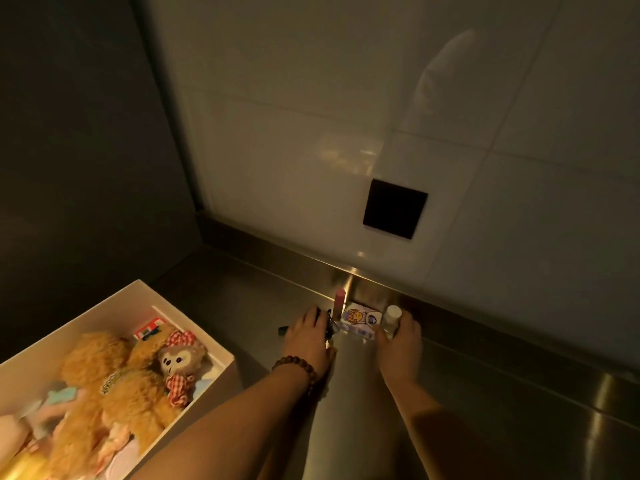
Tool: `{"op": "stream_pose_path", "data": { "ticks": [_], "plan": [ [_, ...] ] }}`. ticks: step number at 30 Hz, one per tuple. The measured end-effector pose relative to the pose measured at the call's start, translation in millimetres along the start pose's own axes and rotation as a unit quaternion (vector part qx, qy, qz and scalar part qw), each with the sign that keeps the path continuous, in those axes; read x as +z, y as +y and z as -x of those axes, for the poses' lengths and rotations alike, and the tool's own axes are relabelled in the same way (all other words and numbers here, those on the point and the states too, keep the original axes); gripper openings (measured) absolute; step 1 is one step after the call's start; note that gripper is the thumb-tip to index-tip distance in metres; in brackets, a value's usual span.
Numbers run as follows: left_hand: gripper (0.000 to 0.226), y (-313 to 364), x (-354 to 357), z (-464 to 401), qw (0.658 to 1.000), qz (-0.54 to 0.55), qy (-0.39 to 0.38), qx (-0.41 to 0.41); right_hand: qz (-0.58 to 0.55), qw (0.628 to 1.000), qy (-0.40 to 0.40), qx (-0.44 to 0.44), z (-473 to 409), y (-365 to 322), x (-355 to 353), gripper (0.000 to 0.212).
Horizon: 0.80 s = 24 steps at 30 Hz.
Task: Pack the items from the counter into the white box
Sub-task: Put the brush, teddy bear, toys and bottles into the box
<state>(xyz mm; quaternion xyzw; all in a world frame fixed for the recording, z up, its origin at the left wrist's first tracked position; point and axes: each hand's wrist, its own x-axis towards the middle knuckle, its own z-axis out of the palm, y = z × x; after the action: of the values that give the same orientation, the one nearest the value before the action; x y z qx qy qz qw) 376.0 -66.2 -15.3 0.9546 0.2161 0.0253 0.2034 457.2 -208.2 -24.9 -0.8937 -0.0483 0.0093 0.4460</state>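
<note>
While the white box (207, 336) sits at the counter's (485, 393) left, already holding plush toys (138, 375), both hands reach to the back edge. The left hand (308, 336) (beaded bracelet (298, 367) on its wrist) covers small dark items (329, 323); whether it grips them I cannot tell. The right hand (401, 341) grasps a clear bottle (391, 318) beside a cartoon-printed packet (360, 320).

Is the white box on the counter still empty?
No, the white box already holds plush toys and other small items, while both hands reach for things farther along the counter.

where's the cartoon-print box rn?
Head view, right of centre: the cartoon-print box sits on the steel counter near the back ledge, between the pink tube and the clear bottle.
</note>
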Motion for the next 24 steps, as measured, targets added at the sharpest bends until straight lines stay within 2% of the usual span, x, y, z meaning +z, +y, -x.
{"op": "stream_pose_path", "data": {
  "ticks": [2, 4, 9, 15, 20, 24],
  "plan": [
    [0.055, -1.2, 1.3, -4.6, 1.000, -0.007, 0.021, 0.009, -0.009, 1.000, 0.000, -0.001, -1.7, 5.1, 1.6, 0.033],
    [0.045, -2.3, 1.0, -4.9, 0.999, 0.003, 0.032, 0.004, -0.015, 1.000, -0.009, -0.003, 0.8, 8.6, 1.5, 0.030],
    [0.049, -1.6, -5.5, 7.0, 0.999, 0.032, -0.029, -0.018, -0.052, 0.998, -0.037, 0.008, 21.4, 9.6, -4.4, 0.029],
    [0.047, -3.1, -15.0, 49.4, 0.995, 0.055, -0.077, 0.009, -0.086, 0.993, -0.076, -0.025, 65.2, -2.5, -18.7, 0.035],
    [0.052, -14.8, -16.5, 100.6, 0.991, 0.049, -0.125, 0.028, -0.075, 0.990, -0.113, -0.049, 109.7, -13.4, -32.7, 0.024],
    [0.041, -22.8, -16.9, 139.4, 0.991, 0.029, -0.124, 0.042, -0.068, 0.987, -0.129, -0.061, 142.8, -14.4, -43.7, 0.021]
  ]
}}
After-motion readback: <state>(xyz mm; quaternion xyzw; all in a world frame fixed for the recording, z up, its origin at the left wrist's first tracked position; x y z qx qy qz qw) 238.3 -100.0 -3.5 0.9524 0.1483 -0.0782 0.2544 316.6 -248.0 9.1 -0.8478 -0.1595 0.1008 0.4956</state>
